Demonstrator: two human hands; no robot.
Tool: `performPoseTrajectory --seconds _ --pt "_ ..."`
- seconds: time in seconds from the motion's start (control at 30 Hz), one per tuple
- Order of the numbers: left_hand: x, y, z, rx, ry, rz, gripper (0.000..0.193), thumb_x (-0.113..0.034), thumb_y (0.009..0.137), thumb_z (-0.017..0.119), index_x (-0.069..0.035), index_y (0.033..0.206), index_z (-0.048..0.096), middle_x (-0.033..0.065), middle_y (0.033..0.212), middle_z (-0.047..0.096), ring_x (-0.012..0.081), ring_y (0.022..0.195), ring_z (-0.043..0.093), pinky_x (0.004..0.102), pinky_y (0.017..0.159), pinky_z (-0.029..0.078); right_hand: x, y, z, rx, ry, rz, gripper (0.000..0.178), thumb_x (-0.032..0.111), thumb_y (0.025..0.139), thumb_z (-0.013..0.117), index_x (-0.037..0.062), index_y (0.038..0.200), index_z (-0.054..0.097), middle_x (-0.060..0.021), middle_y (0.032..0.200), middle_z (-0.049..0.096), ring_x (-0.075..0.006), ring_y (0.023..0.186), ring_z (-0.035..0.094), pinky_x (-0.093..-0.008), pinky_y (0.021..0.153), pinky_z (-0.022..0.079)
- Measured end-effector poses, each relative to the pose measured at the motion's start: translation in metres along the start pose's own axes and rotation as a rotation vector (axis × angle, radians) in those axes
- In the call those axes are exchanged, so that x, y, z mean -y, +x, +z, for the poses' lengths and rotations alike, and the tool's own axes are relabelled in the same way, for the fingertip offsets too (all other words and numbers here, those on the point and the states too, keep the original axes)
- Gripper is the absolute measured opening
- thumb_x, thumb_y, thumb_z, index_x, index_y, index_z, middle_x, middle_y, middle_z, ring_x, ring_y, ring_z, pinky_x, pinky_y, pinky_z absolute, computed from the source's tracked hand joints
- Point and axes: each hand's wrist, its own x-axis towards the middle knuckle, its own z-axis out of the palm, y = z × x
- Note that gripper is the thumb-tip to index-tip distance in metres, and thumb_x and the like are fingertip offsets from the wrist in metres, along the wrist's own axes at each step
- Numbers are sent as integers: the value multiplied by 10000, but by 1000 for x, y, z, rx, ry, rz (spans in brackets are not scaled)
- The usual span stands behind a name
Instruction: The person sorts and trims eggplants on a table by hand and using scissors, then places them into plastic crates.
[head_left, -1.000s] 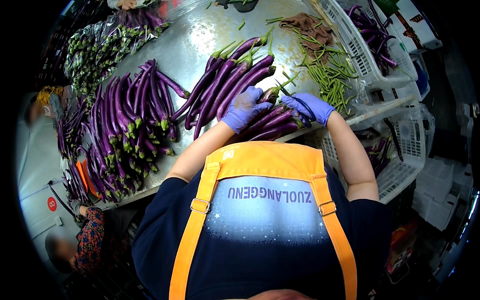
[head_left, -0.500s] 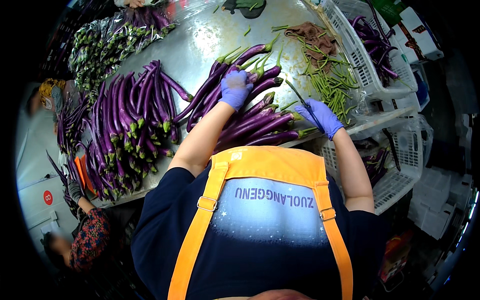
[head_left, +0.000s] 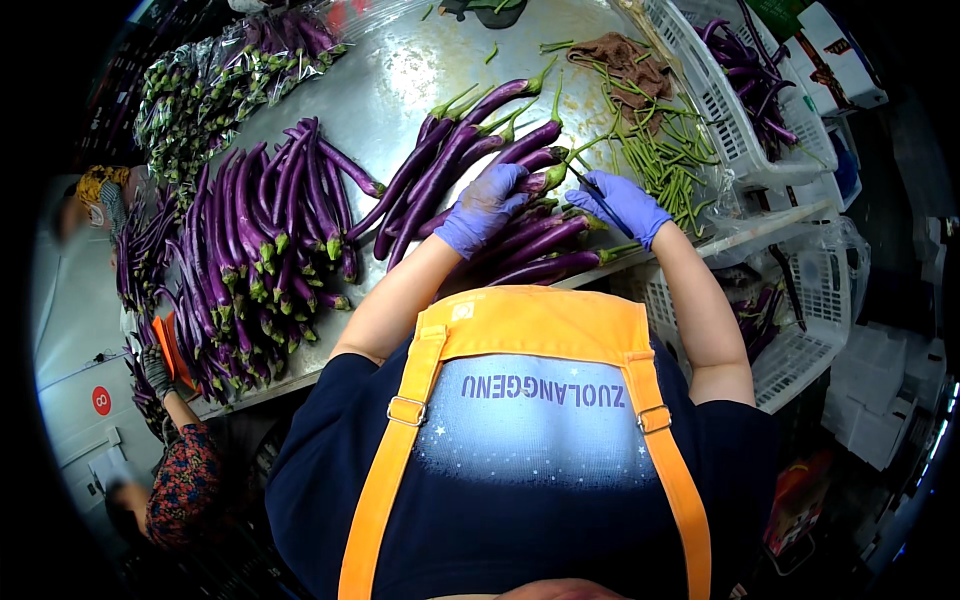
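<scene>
My left hand (head_left: 487, 207), in a purple glove, is closed around an eggplant (head_left: 541, 181) just below its green cap. That eggplant's stem points up and to the right. My right hand (head_left: 627, 208), gloved alike, is closed on a slim dark scissors-like tool (head_left: 600, 202), whose tip reaches the stem; whether it touches cannot be made out. Around my left hand lie several long purple eggplants (head_left: 436, 178) with their stems on. More eggplants (head_left: 545, 238) rest nearer to me, partly hidden by my hands.
Left on the metal table (head_left: 400, 75) lies a big heap of eggplants (head_left: 255, 230), with bagged ones (head_left: 220, 90) behind. Cut green stems (head_left: 670, 160) and a brown cloth (head_left: 625, 65) lie right. White crates (head_left: 720, 110) with eggplants flank the table. A co-worker's gloved hand (head_left: 155, 370) is far left.
My left hand has moved right and nearer to me, and now holds an eggplant by its cap end. The right hand has shifted left with the tool, bringing its tip to the stem.
</scene>
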Motion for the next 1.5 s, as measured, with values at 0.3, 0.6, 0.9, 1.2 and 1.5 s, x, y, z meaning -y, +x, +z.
performPoseTrajectory --seconds 0.3,0.6,0.9,1.2,1.5 --pt "81 0 -5 -288 774 -259 306 -370 940 669 -120 1115 664 145 1000 676 348 970 645 470 837 523 -33 -21 -5 -101 -189 135 486 488 960 674 5 927 711 -237 798 669 -405 732 650 -453 695 512" --pt "84 4 -27 -213 254 -490 424 -274 777 840 -23 1045 627 120 899 633 249 827 619 382 778 508 19 -27 -14 124 37 99 429 404 1021 625 -15 1099 664 -207 907 712 -315 813 693 -404 771 535" --pt "19 0 4 -292 81 -264 472 -170 772 842 6 1154 628 195 1061 651 283 958 652 387 862 533 31 -2 -4 -12 583 62 303 233 1059 567 -54 1007 649 -132 902 722 -157 852 701 -303 789 535" --pt "27 -3 15 -73 10 -145 428 -300 762 880 -47 974 608 149 911 596 330 850 608 421 755 511 4 -1 -2 -103 140 257 473 440 1009 629 -10 875 693 -142 697 671 -225 636 628 -395 646 493" --pt "141 8 -27 152 706 -434 405 -449 856 738 -109 1074 720 192 1051 696 382 1006 662 486 884 525 -10 -10 -5 0 -126 181 608 574 972 618 -25 903 693 -245 809 678 -410 765 656 -456 742 507"
